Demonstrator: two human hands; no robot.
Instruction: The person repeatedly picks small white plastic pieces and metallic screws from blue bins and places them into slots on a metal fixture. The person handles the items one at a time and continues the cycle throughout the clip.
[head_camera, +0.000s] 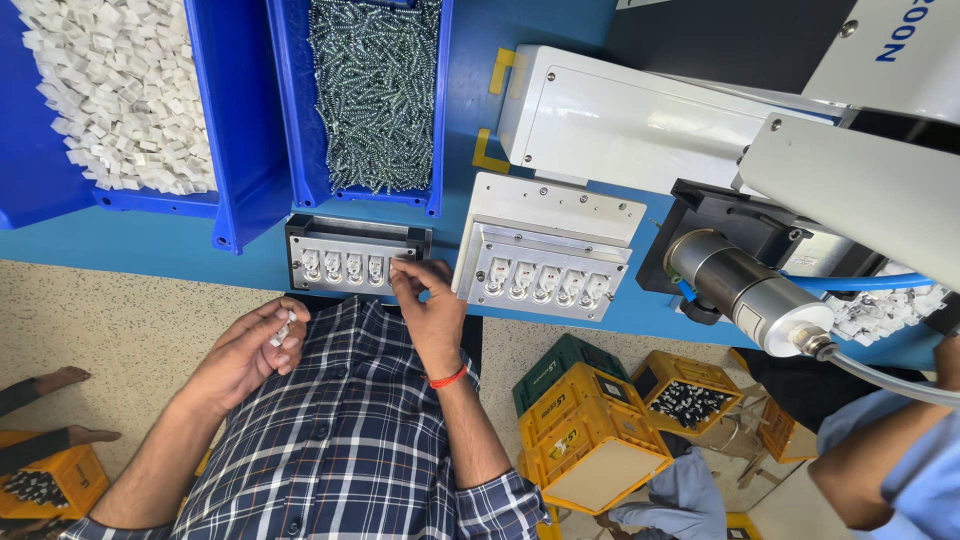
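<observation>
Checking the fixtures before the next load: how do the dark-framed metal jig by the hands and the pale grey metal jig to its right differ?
The dark-framed metal jig lies square to the bench edge; the pale grey metal jig is slightly skewed and larger. The right hand touches the dark jig's end pocket; nobody touches the pale one. The pale jig shows five filled pockets, the dark four. Both hold a row of small white parts. The left hand holds small white pieces.

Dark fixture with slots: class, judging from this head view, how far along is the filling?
Done: four slots of the dark fixture hold white parts. In hand: the right hand is at the fifth slot, at its right end; the left hand holds a few small white pieces. Left: seating that last piece.
</observation>
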